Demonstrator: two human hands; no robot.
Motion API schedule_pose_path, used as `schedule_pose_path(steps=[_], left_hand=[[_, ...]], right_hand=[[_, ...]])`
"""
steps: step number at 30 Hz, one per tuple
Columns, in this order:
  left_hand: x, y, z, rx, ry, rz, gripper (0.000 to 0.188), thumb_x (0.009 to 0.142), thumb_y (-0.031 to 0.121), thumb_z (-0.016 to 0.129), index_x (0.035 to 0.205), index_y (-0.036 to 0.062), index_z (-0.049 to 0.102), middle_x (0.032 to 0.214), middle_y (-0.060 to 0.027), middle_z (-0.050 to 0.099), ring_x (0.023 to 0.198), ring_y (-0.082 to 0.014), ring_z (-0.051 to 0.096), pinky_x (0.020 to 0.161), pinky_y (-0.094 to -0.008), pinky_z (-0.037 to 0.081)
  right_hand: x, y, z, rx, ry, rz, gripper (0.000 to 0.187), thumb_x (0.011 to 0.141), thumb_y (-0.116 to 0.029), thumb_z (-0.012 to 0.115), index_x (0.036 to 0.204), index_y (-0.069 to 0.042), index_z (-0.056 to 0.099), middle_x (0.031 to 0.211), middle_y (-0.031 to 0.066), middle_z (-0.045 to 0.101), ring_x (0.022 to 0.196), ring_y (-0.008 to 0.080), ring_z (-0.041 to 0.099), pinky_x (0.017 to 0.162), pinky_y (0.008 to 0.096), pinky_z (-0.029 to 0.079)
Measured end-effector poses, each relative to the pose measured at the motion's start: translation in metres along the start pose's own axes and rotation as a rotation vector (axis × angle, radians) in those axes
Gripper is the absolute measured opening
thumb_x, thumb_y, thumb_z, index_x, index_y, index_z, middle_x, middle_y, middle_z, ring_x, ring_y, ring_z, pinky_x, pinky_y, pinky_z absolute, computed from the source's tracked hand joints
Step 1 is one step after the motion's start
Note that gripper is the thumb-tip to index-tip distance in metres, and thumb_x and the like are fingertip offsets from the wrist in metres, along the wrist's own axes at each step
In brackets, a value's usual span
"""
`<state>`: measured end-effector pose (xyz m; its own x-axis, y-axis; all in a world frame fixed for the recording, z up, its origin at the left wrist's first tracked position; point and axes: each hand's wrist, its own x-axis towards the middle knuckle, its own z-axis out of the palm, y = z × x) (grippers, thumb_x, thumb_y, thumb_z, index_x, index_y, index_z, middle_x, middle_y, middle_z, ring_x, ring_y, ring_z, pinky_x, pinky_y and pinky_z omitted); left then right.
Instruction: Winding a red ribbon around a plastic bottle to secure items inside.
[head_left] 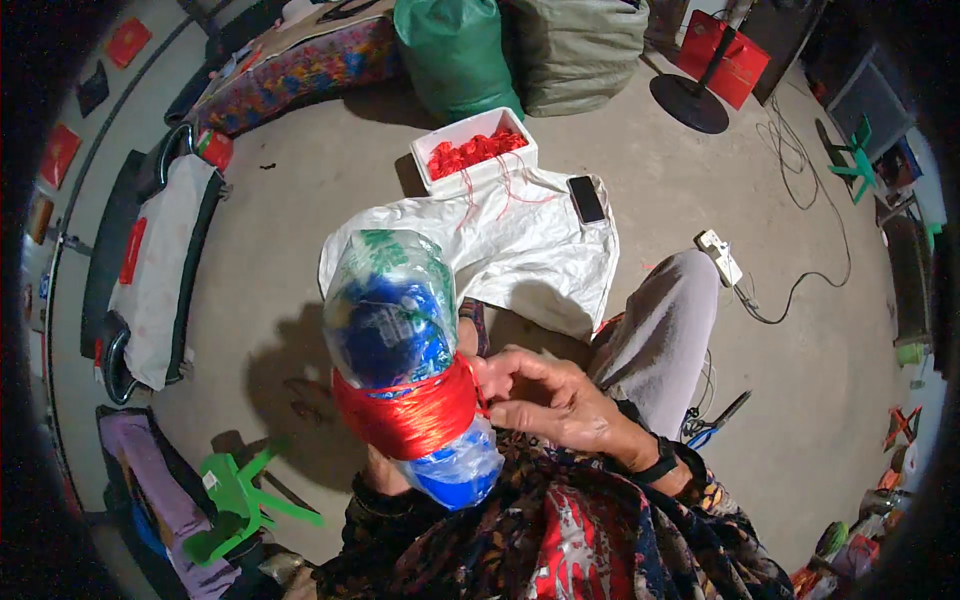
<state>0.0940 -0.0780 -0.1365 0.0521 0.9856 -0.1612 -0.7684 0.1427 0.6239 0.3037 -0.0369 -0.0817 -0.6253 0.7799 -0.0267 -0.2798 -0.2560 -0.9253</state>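
Red cord (405,415) circles blue bundle (395,340)

Before the patterned top (670,525), the bundle's long axis points away, leaning left; its green print (385,241) is unreadable. The left wrist (386,474) shows beside it, that hand's hold hidden. The right hand (553,402) curls narrowly at the cord; any pinch is unclear. Beyond lie a sheet (560,270), phone (586,200) and box (442,186).

Probably home: armrest seat (160,285), green stool (228,505), bulging sacks (455,60).

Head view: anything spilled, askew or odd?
Slightly: thin red strands trail over the rim of the white rectangular box onto the crumpled white sheet, looking untidy. The blue plastic-wrapped bundle shows no obvious damage.
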Motion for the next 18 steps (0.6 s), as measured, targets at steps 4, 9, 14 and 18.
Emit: schedule_pose_path(steps=[4,9,14,18], left_hand=[[0.004,0.002,0.002,0.008,-0.004,-0.001,0.061,0.066,0.012,0.069,0.124,0.0038,0.052,0.111,-0.0099,0.063,0.102,-0.0224,0.062,0.093,-0.0379,0.049],[0.009,0.003,0.002,0.008,-0.006,0.004,0.061,0.066,0.013,0.069,0.124,0.0037,0.052,0.111,-0.0099,0.063,0.102,-0.0224,0.062,0.093,-0.0379,0.049],[0.016,0.001,0.0,-0.003,-0.013,0.013,0.061,0.066,0.013,0.069,0.124,0.0036,0.052,0.111,-0.0099,0.063,0.101,-0.0224,0.062,0.093,-0.0378,0.049],[0.019,0.004,0.003,0.0,-0.016,0.017,0.061,0.066,0.014,0.069,0.124,0.0036,0.053,0.111,-0.01,0.063,0.101,-0.0224,0.062,0.093,-0.0378,0.049]], right_hand=[[0.001,0.002,0.006,-0.065,0.029,-0.08,0.025,0.084,-0.009,0.072,0.107,-0.006,0.062,0.088,-0.0055,0.053,0.082,0.0053,0.047,0.071,0.0219,0.041],[0.0,0.019,0.003,-0.132,0.09,-0.12,0.019,0.084,-0.01,0.072,0.099,-0.004,0.063,0.087,-0.0037,0.055,0.082,0.0058,0.048,0.073,0.0226,0.041],[-0.005,0.023,0.0,-0.045,0.063,-0.025,0.013,0.086,-0.006,0.068,0.095,-0.001,0.062,0.088,-0.002,0.056,0.081,0.0066,0.049,0.073,0.0229,0.042],[-0.005,0.02,-0.004,0.132,0.069,0.015,0.011,0.085,-0.001,0.065,0.094,-0.001,0.059,0.089,0.0003,0.057,0.081,0.0072,0.051,0.073,0.0247,0.043]])
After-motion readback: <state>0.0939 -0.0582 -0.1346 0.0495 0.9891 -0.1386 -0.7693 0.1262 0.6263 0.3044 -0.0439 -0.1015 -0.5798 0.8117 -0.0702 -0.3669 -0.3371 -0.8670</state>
